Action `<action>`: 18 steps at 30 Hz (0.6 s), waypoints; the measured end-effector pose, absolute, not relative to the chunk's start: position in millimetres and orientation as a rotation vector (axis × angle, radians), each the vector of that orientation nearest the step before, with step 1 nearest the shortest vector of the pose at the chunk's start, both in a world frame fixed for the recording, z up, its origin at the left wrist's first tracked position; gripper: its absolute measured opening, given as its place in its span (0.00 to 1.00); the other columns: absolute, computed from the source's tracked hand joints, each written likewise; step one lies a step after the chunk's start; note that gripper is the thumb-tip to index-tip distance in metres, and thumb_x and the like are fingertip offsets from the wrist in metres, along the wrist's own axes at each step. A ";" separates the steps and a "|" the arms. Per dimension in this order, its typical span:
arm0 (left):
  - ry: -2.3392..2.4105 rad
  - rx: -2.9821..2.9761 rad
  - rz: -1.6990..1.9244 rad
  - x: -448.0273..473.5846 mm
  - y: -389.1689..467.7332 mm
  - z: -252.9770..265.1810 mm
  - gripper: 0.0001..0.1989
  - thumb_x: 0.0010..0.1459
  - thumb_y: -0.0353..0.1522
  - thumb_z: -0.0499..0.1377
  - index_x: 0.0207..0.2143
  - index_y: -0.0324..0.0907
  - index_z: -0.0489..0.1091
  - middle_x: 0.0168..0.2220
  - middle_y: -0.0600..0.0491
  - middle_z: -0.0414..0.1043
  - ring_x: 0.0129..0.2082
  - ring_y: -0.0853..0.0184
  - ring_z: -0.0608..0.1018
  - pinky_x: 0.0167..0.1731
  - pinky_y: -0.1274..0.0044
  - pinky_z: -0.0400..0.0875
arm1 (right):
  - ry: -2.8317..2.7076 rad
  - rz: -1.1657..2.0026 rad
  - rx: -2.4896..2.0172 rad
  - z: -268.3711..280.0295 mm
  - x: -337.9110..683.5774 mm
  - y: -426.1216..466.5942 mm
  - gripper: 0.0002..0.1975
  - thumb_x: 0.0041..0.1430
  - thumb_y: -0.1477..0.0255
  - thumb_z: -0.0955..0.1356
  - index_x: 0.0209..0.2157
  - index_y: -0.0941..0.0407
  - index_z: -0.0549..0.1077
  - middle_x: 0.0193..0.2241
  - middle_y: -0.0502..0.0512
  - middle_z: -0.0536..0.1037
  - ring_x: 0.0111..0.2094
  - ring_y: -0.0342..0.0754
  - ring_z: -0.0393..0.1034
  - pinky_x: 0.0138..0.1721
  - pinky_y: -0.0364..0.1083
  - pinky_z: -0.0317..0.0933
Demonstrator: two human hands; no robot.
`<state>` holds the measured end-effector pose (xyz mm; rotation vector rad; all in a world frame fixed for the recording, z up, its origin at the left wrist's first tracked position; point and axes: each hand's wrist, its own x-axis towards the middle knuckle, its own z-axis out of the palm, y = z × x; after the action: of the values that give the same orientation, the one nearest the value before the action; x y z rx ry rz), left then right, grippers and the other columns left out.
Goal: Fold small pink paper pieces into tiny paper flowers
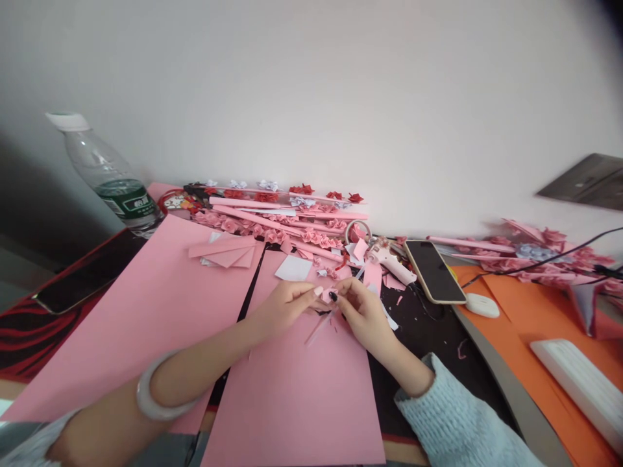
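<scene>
My left hand and my right hand meet over a pink paper sheet. Their fingertips pinch a small folded piece of pink paper between them; the fingers partly hide its shape. Beneath the hands, a thin translucent stick lies slanted across the sheet. A square of white paper is just beyond my left hand. Past my right hand lies a pale pink glue gun with a dark cord.
Pink paper stems with paper flowers lie along the wall. A larger pink sheet with folded pink papers is at left, near a water bottle. Rightward are a phone, a white mouse, orange paper and a white keyboard.
</scene>
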<state>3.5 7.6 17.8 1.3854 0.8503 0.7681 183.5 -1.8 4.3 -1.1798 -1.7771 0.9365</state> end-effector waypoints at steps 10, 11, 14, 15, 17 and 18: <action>0.806 1.394 0.757 2.3 10.0 8.3 0.18 0.59 0.42 0.51 0.35 0.36 0.70 0.36 0.45 0.76 0.37 0.62 0.79 0.39 0.72 0.73 | -1.673 1.095 -1.156 3.9 182.6 -2.1 0.01 0.57 0.75 0.62 0.33 0.56 0.62 0.18 0.43 0.61 0.17 0.38 0.54 0.18 0.39 0.49; 0.806 1.403 0.757 2.4 10.0 8.5 0.17 0.59 0.41 0.50 0.35 0.36 0.69 0.35 0.45 0.76 0.37 0.62 0.79 0.38 0.73 0.73 | -1.667 1.106 -1.156 3.8 182.6 -2.3 0.01 0.57 0.75 0.62 0.33 0.56 0.62 0.17 0.42 0.61 0.16 0.38 0.53 0.18 0.39 0.49; 0.819 1.455 0.764 2.8 9.7 9.4 0.15 0.60 0.39 0.49 0.34 0.37 0.68 0.35 0.47 0.76 0.37 0.63 0.79 0.38 0.74 0.73 | -1.649 1.136 -1.154 3.0 182.8 -2.3 0.01 0.57 0.75 0.62 0.33 0.56 0.62 0.17 0.42 0.61 0.15 0.37 0.52 0.17 0.39 0.49; 0.834 1.487 0.766 2.9 9.5 9.6 0.14 0.61 0.38 0.49 0.34 0.37 0.68 0.34 0.48 0.75 0.36 0.63 0.79 0.37 0.75 0.73 | -1.646 1.144 -1.155 2.6 182.8 -2.2 0.01 0.58 0.75 0.62 0.33 0.56 0.62 0.17 0.42 0.62 0.15 0.37 0.53 0.17 0.39 0.49; 0.876 1.573 0.764 2.7 8.8 9.8 0.13 0.61 0.37 0.48 0.33 0.38 0.67 0.32 0.49 0.75 0.35 0.64 0.79 0.36 0.76 0.72 | -1.641 1.157 -1.161 1.9 182.9 -1.9 0.01 0.58 0.74 0.62 0.33 0.56 0.62 0.18 0.43 0.64 0.14 0.37 0.54 0.17 0.39 0.50; 0.901 1.622 0.760 2.6 8.4 9.8 0.13 0.61 0.36 0.47 0.32 0.39 0.67 0.31 0.50 0.75 0.34 0.65 0.79 0.35 0.76 0.72 | -1.638 1.163 -1.164 1.5 182.8 -1.7 0.01 0.58 0.74 0.62 0.33 0.56 0.62 0.18 0.43 0.65 0.14 0.37 0.54 0.17 0.39 0.50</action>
<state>2.6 8.4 9.8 1.6219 0.9006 0.7605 182.8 -1.7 1.5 -1.1642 -1.6383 1.1628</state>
